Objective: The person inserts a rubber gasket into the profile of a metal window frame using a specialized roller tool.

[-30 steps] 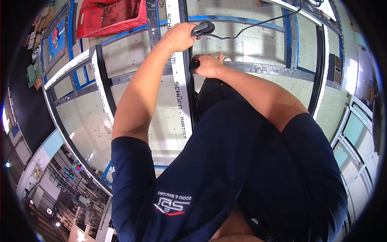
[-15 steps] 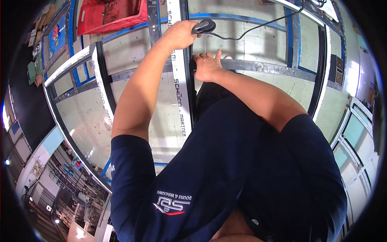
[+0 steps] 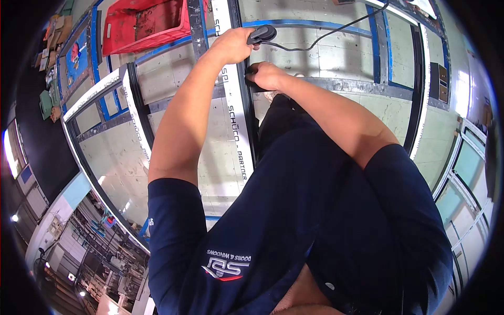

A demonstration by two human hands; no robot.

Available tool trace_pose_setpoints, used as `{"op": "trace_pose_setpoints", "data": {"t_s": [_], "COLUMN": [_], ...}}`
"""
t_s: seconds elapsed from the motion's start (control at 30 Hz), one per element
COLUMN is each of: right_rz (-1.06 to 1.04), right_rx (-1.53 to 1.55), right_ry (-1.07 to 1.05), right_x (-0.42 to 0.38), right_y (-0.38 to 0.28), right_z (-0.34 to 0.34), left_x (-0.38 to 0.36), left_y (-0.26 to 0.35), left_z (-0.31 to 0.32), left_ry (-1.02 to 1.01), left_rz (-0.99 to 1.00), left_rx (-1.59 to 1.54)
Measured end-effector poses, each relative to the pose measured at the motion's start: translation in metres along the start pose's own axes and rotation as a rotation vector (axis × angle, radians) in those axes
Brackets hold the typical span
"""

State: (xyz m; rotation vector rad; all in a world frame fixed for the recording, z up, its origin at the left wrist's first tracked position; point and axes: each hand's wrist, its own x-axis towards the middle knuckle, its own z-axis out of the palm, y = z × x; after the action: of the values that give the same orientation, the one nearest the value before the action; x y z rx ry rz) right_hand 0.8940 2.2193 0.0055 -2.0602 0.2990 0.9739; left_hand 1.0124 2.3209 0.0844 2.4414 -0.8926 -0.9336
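Observation:
My left hand (image 3: pixel 231 46) is wrapped around a black corded tool with a round head (image 3: pixel 264 33); it is over the white frame profile (image 3: pixel 231 100) with printed lettering. The tool's exact kind is not clear. A black cord (image 3: pixel 315 46) trails from it to the upper right. Just below, my right hand (image 3: pixel 269 76) has its fingers curled at the black inner edge (image 3: pixel 249 113) of the same profile. A small dark piece is partly under those fingers, and I cannot make out what they grip.
A red crate (image 3: pixel 149 26) stands at the upper left. Beside me is another white frame (image 3: pixel 135 107). Blue-edged metal supports (image 3: pixel 380 47) cross beneath the frames. Glazed frames (image 3: pixel 462 178) lean at the far right. A black-edged profile (image 3: pixel 417 89) runs along the right.
My right hand has gone from spread fingers to curled ones and moved slightly up along the profile. My left hand keeps the tool in nearly the same place.

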Motion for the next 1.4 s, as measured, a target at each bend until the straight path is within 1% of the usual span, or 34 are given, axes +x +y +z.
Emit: {"op": "trace_pose_setpoints", "data": {"t_s": [0.07, 0.2, 0.27, 0.3, 0.37, 0.43, 0.47, 0.5, 0.57, 0.6, 0.63, 0.7, 0.73, 0.77, 0.83, 0.87, 0.93, 1.0, 1.03, 1.07, 1.1, 1.17, 1.23, 1.3, 1.33, 1.37, 1.4], "right_rz": [-0.037, 0.002, -0.12, -0.136, -0.135, 0.009, -0.053, -0.054, -0.072, -0.06, -0.064, 0.005, 0.043, 0.043, 0.027, 0.026, 0.097, 0.079, 0.059, -0.018, -0.027, 0.112, 0.113, 0.095, 0.075, 0.071, 0.069], "right_rx": [-0.002, 0.022, -0.002, -0.002, 0.278, 0.513, 0.445, 0.443, 0.159, 0.198, 0.199, 0.4, 0.553, 0.555, 0.545, 0.548, 0.368, 0.318, 0.263, 0.287, 0.288, 0.271, 0.287, 0.35, 0.352, 0.356, 0.415], "right_ry": [0.011, 0.045, -0.014, 0.024, 0.034, -0.026, 0.044, 0.042, 0.316, 0.252, 0.261, 0.068, 0.036, 0.037, 0.208, 0.209, 0.237, 0.273, 0.314, 0.242, 0.249, 0.24, 0.27, 0.274, 0.271, 0.273, 0.177], "right_x": [0.007, 0.013, 0.023, 0.0, 0.01, 0.018, 0.034, 0.034, 0.032, 0.026, 0.022, 0.016, 0.012, 0.015, 0.022, 0.026, 0.03, 0.029, 0.031, 0.026, 0.023, 0.021, 0.026, 0.034, 0.033, 0.034, 0.034], "right_y": [0.002, 0.006, 0.01, -0.003, 0.008, 0.005, 0.014, 0.011, 0.006, 0.002, 0.0, -0.004, -0.005, -0.007, -0.008, -0.006, -0.006, -0.006, -0.009, -0.006, -0.008, -0.011, -0.008, -0.002, -0.002, -0.002, 0.0], "right_z": [0.005, 0.01, 0.005, -0.007, -0.004, -0.006, 0.005, 0.007, 0.015, 0.01, 0.006, -0.005, -0.009, -0.006, 0.007, 0.008, 0.007, 0.016, 0.012, 0.01, 0.01, 0.007, 0.012, 0.019, 0.018, 0.014, 0.009], "left_x": [-0.002, 0.0, 0.003, 0.003, 0.006, 0.002, 0.0, 0.002, 0.003, 0.0, 0.0, 0.003, 0.003, 0.002, 0.0, 0.0, 0.005, 0.011, 0.014, 0.016, 0.013, 0.011, 0.022, 0.039, 0.044, 0.048, 0.057], "left_y": [0.001, -0.003, -0.003, -0.004, -0.008, -0.005, -0.002, -0.003, -0.005, -0.004, -0.002, 0.002, 0.003, 0.002, 0.006, 0.008, 0.005, 0.004, 0.007, 0.01, 0.017, 0.043, 0.052, 0.049, 0.047, 0.043, 0.029], "left_z": [0.001, 0.005, 0.003, 0.003, 0.007, 0.006, 0.005, 0.005, 0.004, 0.004, 0.003, -0.001, -0.001, 0.0, 0.001, 0.0, -0.001, -0.005, -0.012, -0.018, -0.027, -0.054, -0.084, -0.106, -0.113, -0.123, -0.122], "left_ry": [0.029, 0.01, -0.025, 0.002, 0.017, 0.028, 0.049, 0.051, 0.007, 0.004, -0.021, -0.036, -0.031, -0.027, -0.019, -0.045, -0.069, -0.156, -0.144, -0.295, -0.449, -0.375, -0.252, 0.014, 0.171, 0.21, 0.251], "left_rz": [-0.022, -0.034, -0.025, -0.015, -0.017, -0.021, -0.023, -0.025, 0.003, 0.002, -0.018, -0.028, -0.034, -0.042, -0.037, -0.05, -0.064, -0.027, -0.017, -0.042, -0.071, 0.021, 0.12, 0.093, 0.056, -0.061, -0.064], "left_rx": [-0.028, 0.008, 0.013, 0.014, 0.01, 0.007, 0.005, 0.003, 0.01, 0.013, 0.007, 0.007, 0.026, 0.044, 0.072, 0.084, 0.102, -0.064, -0.052, -0.377, -0.703, -0.82, -0.816, -0.926, -0.786, -0.544, -0.488]}}
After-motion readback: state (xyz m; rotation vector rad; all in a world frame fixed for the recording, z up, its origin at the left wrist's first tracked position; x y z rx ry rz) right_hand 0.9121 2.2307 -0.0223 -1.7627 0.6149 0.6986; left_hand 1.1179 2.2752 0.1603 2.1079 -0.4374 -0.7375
